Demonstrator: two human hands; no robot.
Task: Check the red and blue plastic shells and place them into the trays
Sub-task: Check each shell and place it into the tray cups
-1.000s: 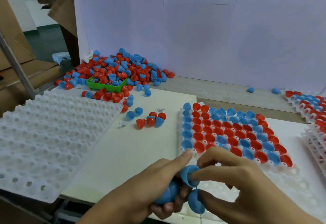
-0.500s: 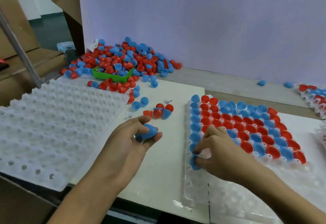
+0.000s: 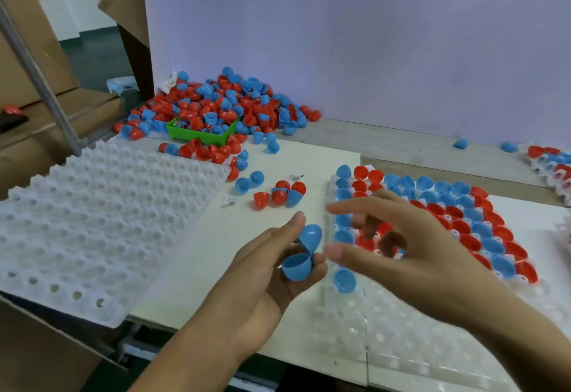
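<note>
My left hand (image 3: pixel 265 271) holds two blue shells (image 3: pixel 301 252) between thumb and fingers, just left of the clear tray (image 3: pixel 386 339). My right hand (image 3: pixel 401 249) hovers over the tray's left columns with fingers spread and nothing in it. A blue shell (image 3: pixel 344 280) sits in a tray pocket below its thumb. The tray's upper part is filled with red and blue shells (image 3: pixel 463 221) in diagonal bands; the near rows are bare pockets.
A large heap of red and blue shells (image 3: pixel 222 104) lies at the back around a green bin (image 3: pixel 200 135). A few loose shells (image 3: pixel 278 195) sit on the white board. A white foam tray (image 3: pixel 92 221) lies left. More filled trays (image 3: pixel 550 163) at the right.
My right hand has left a blue shell in the tray's left column and lifted, fingers spreading. My left hand moved right toward it, showing two blue shells.
</note>
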